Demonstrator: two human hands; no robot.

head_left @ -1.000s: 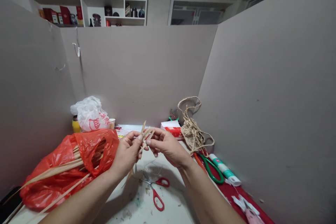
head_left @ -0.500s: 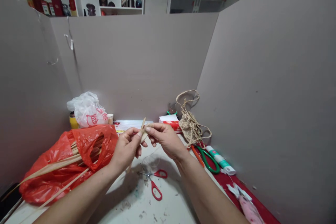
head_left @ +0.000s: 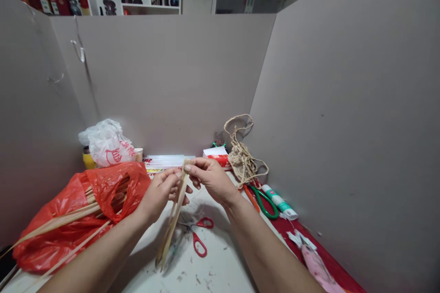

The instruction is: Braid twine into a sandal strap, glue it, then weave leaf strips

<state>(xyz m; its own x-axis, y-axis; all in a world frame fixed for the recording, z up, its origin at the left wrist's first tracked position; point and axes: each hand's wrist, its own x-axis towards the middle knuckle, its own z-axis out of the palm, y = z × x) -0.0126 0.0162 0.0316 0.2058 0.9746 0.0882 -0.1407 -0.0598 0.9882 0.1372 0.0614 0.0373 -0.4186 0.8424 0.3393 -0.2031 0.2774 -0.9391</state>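
Note:
A pale, dry, flat strip (head_left: 175, 215) hangs down from between my two hands, over the white table (head_left: 192, 279). Its top end is pinched between the thumb and fingers of my right hand (head_left: 209, 176). My left hand (head_left: 165, 190) is closed at the strip's left side, thumb and forefinger touching it near the top. Red-handled scissors (head_left: 200, 238) lie with their handles spread on the table below my hands, their blades partly behind the strip.
On the left, a red plastic bag (head_left: 65, 219) holds similar strips, with a white plastic bag (head_left: 112, 144) behind. At the right are coiled rope (head_left: 242, 160), green-handled scissors (head_left: 266, 203) and a white-and-teal roll (head_left: 280, 202). Grey panels (head_left: 165, 78) stand around the table.
The strip now hangs long below my hands, where only a short upright piece and a folded part showed between the fingers. The whole view has shifted slightly, moving the surroundings left.

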